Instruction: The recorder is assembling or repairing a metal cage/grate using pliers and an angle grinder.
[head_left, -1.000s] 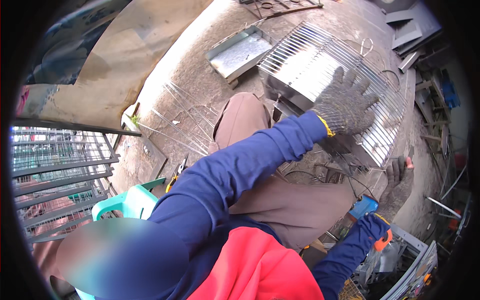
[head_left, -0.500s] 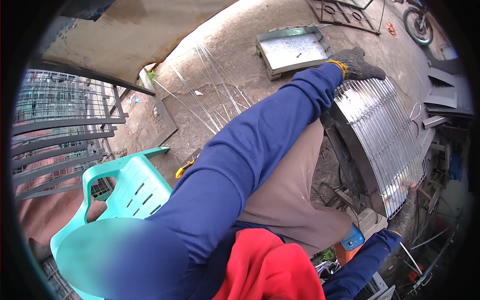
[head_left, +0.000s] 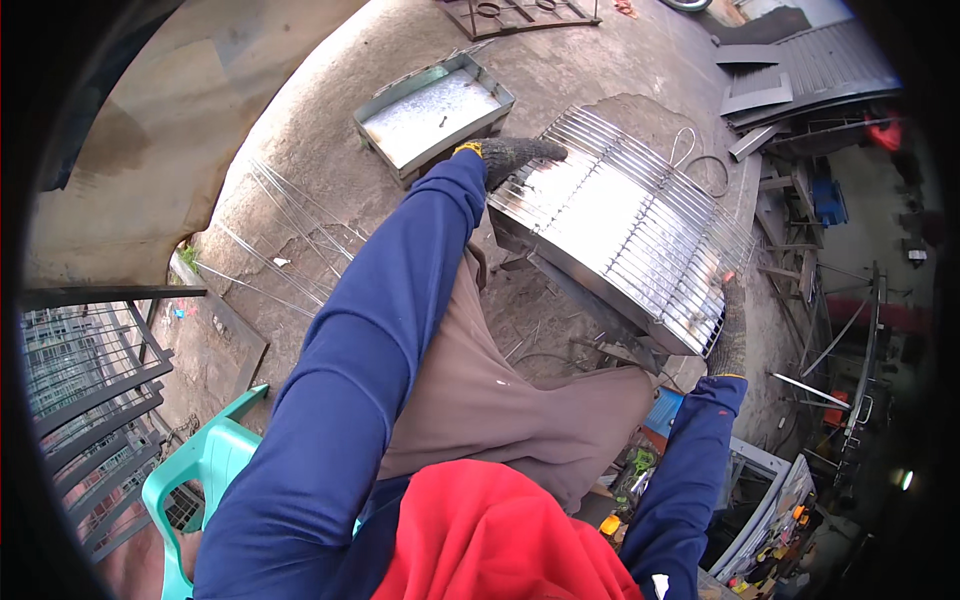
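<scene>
A wire grill rack of thin parallel rods lies over a shiny metal box in front of me. My left hand, in a dark knitted glove with a yellow cuff, grips the rack's far left end. At the near right end my right hand, gloved alike, has its fingers around the rack's edge. Its fingertips point away from me; the palm sides of both gloves are hidden. Close beyond my left hand stands a shallow metal tray with a small dark object in it.
A green plastic chair stands at my left, by stacked dark metal grilles. Thin rods lie on the concrete. At the far side is a rusty frame; sheet metal and scrap crowd the right. Tools lie near my right forearm.
The view has swung right, so the tray and chair sit further left. My left hand has come down from over the rack onto its end; my right hand stays at the other end.
</scene>
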